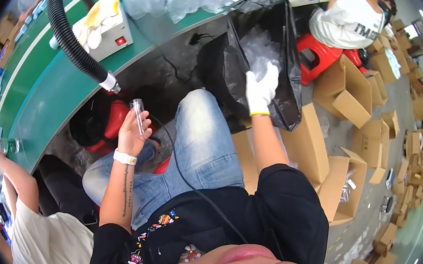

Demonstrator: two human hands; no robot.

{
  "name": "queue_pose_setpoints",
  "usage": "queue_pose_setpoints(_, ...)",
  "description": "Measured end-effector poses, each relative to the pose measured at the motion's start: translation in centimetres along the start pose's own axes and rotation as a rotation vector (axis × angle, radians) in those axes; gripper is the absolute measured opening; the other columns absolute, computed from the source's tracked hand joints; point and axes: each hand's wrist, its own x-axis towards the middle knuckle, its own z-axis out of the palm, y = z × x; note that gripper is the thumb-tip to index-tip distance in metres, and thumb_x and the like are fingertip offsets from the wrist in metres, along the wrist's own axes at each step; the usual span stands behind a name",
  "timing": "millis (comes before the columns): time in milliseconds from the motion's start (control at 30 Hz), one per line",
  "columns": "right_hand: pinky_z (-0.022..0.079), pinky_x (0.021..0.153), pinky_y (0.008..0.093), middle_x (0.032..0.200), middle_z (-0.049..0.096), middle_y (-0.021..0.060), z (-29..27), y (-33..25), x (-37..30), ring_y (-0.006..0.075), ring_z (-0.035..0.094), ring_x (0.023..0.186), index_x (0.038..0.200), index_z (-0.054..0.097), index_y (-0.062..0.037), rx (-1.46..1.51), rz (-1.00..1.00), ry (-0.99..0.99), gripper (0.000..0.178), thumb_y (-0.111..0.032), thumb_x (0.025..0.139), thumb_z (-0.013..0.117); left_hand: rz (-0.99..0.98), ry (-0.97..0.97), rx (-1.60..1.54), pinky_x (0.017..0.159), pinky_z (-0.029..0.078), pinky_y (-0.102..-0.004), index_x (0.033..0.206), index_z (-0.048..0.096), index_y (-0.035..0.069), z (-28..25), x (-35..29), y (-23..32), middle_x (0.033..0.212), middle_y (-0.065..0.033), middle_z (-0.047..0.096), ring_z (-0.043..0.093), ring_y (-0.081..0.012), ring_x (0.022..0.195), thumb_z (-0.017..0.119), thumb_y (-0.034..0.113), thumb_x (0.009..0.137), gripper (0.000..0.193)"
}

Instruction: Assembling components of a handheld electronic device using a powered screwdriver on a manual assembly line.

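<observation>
Gaping black bag (289, 52), apparently plastic (258, 47) inside.

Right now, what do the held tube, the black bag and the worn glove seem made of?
Clear tube: glossy, see-through; plastic or glass, I can't tell. Black bag: probably thin plastic film, given its shiny creases. White glove: likely matte knit fabric, judging by its soft folds and yellow cuff.

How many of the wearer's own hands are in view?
2: the bare left hand, holding a clear cylindrical tube, and the white-gloved right hand, at the open black plastic bag.
</observation>
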Motion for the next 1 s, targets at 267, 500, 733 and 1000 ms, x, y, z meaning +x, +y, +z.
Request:
queue_pose_setpoints(267, 0.042, 0.113, 0.0528, 0.141, 0.056, 0.0250, -1.8, -15.5, -3.2, 0.0450, 0.053, 0.130, 0.134, 0.061, -0.0060, 0.432, -0.593, -0.175, 0.067, -0.014, 0.071, 0.080, 0.154, -0.108, -0.130, 0.088, 0.058, -0.0453, 0.131, 0.056, 0.014, 6.9, 5.1, -0.1, 0.112, -0.0103, 0.070, 0.070, -0.0286, 0.102, 0.058, 0.025, 0.104, 0.029)
queue_pose_setpoints(500, 0.048, 0.107, 0.0511, 0.129, 0.065, 0.0186, 0.2, -22.9, -8.9, 0.0417, 0.061, 0.121, 0.125, 0.067, -0.0088, 0.513, -1.185, -0.703, 0.055, -0.017, 0.072, 0.078, 0.089, 0.161, 0.408, 0.091, 0.049, -0.0457, 0.117, 0.068, 0.014, 2.7, 0.6, -1.9, 0.104, -0.0038, 0.069, 0.064, -0.0192, 0.101, 0.061, 0.034, 0.094, 0.031)
queue_pose_setpoints(733, 0.058, 0.088, 0.0355, 0.108, 0.074, 0.0093, 5.0, -21.5, -12.3, 0.0214, 0.071, 0.099, 0.117, 0.069, -0.0061, 0.713, -0.419, -1.217, 0.036, -0.008, 0.083, 0.080, 0.054, 0.310, 0.399, 0.106, 0.045, -0.0398, 0.122, 0.071, 0.010, 5.6, -5.5, 2.7, 0.119, -0.0079, 0.074, 0.067, -0.0231, 0.112, 0.055, 0.032, 0.104, 0.032)
queue_pose_setpoints(1000, 0.057, 0.092, 0.0340, 0.115, 0.071, 0.0095, 9.2, -22.8, -14.3, 0.0196, 0.069, 0.101, 0.120, 0.066, -0.0019, 1.357, 0.068, -1.290, 0.044, 0.002, 0.080, 0.082, 1.472, 0.852, 1.569, 0.108, 0.044, -0.0489, 0.123, 0.068, 0.006, 2.1, -7.8, 15.0, 0.128, -0.0184, 0.066, 0.060, -0.0362, 0.123, 0.067, 0.027, 0.092, 0.038)
